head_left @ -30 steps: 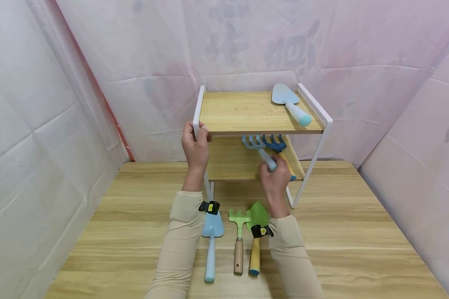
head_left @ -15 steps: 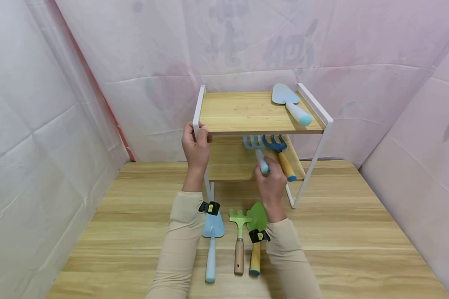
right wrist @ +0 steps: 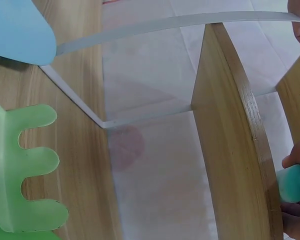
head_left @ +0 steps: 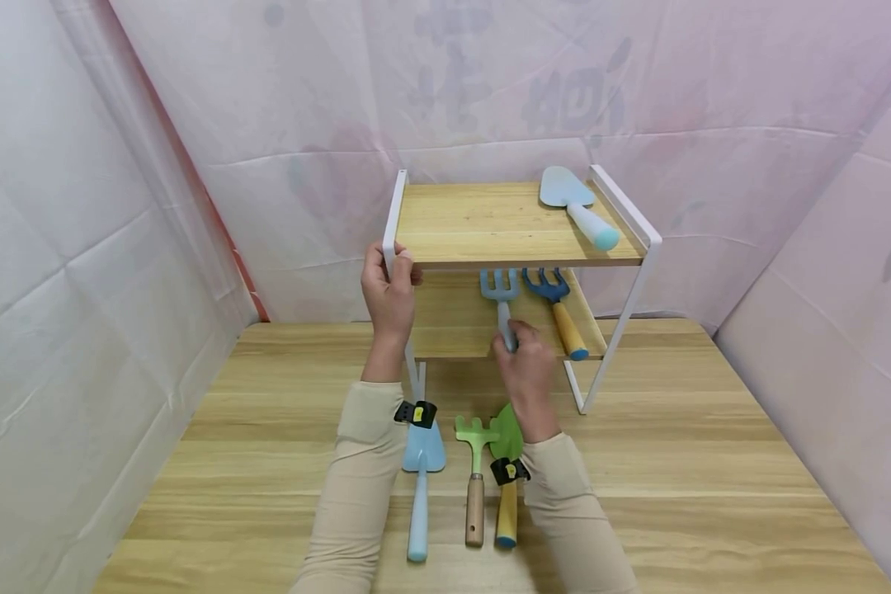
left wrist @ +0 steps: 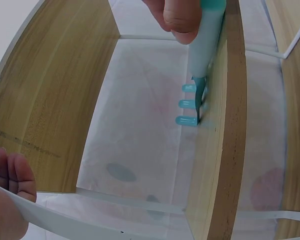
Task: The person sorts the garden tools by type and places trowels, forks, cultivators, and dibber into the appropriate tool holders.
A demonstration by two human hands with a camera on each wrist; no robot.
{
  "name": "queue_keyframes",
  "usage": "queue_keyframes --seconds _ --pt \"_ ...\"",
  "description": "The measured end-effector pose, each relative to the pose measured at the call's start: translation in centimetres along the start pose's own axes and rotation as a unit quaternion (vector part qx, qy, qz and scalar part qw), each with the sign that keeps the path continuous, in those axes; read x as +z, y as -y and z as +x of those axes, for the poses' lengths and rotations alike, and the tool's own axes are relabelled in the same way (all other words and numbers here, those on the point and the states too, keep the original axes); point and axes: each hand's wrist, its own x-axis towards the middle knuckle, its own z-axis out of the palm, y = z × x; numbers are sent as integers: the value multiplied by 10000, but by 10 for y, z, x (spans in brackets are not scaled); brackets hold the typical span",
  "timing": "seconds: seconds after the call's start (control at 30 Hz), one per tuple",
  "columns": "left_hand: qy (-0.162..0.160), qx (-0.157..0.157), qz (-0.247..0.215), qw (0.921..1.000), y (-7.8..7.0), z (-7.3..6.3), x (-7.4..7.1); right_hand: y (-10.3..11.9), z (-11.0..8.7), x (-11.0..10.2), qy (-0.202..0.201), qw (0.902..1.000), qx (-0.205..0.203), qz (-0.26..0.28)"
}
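Light-blue hand fork (head_left: 502,299): on the middle shelf (head_left: 449,322), tines toward the back, handle toward you, its end at the front edge; whether its whole length bears on the board, you cannot tell.
Handling (judged): lower the handle end gently, then loosen thumb and fingers together, so that the fork does not swing toward its neighbour.
Fork's look: three blunt, upward-curving tines; a smooth, pale handle with a teal end.
Right hand (head_left: 525,363): your thumb and fingers pinch the handle near its end.
Neighbour: a dark-blue hand fork (head_left: 564,320), yellow-handled, lies to the right, apart.
Left hand (head_left: 389,293): your thumb and fingers grip the white frame (head_left: 625,205) at its left front corner; this steadying hold seems worth keeping.
Upper shelf (head_left: 475,219): bears a pale-blue trowel (head_left: 579,208) at its right.
Tabletop (head_left: 713,462): a light-blue trowel (head_left: 420,483), a green fork (head_left: 475,478) and a green trowel (head_left: 506,516) lie before the frame.
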Motion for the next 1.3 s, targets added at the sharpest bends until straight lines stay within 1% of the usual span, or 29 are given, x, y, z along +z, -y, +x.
queue_keyframes --seconds 0.17,0.47,0.63,0.77,0.87,0.97,1.03,1.13,1.23,1.3 --pt "-2 22 25 10000 0 0 0 -1 0 0 90 10000 40 5" --pt "2 32 3 10000 -1 -1 1 -8 1 0 55 10000 -55 4" --pt "-8 -19 -58 10000 -2 -1 1 -8 1 0 65 9999 -85 28" --pt "-3 -43 -32 10000 -1 0 1 -6 1 -4 218 9997 -94 73" --pt "-1 -42 3 10000 -1 0 1 -2 2 -12 624 9980 -56 89" --pt "8 -31 -15 10000 -1 0 1 4 4 -23 1270 9918 126 91" --pt "13 -19 -40 10000 -1 -1 1 7 5 -31 1780 9835 320 102" --pt "27 14 -21 10000 -1 -1 1 12 7 -45 2496 9665 604 63" --pt "25 29 21 10000 -1 -1 1 17 9 -59 3040 9495 776 5" --pt "18 -3 51 10000 0 -1 1 19 10 -66 3314 9401 802 -47"
